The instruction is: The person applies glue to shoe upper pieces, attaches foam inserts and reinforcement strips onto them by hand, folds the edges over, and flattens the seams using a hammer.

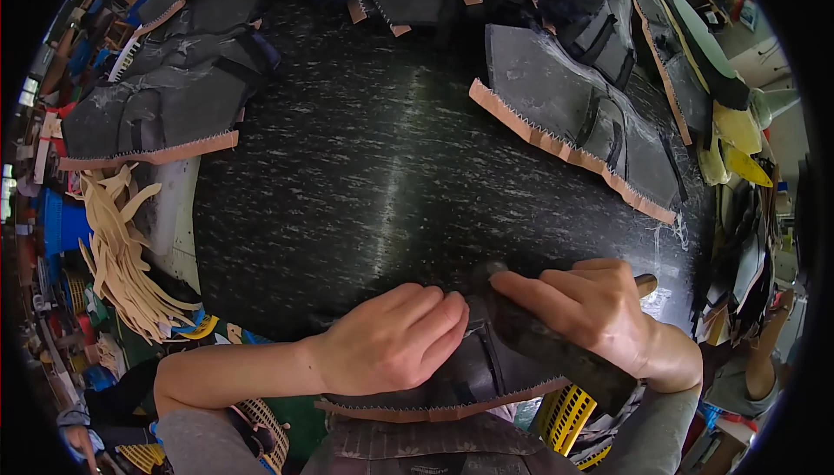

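My left hand (pixel 395 340) is closed, fingers curled and pressed together, on the upper edge of a dark grey shoe-upper piece (pixel 452 378). That piece lies at the near edge of the table and has a tan strip with zigzag stitching along its lower side. My right hand (pixel 591 310) grips a hammer (pixel 556 349) with a dark, worn metal head and a wooden handle end showing past the hand. The hammer is over the right part of the piece, close to my left fingertips. Whether it touches the piece I cannot tell.
The black speckled table (pixel 347 162) spreads ahead. Similar upper pieces lie at its left (pixel 156 115), right (pixel 573 115) and far side. A bundle of tan strips (pixel 130 258) hangs at the left. Yellow baskets (pixel 569 418) stand below. Another person's arm (pixel 764 353) shows at right.
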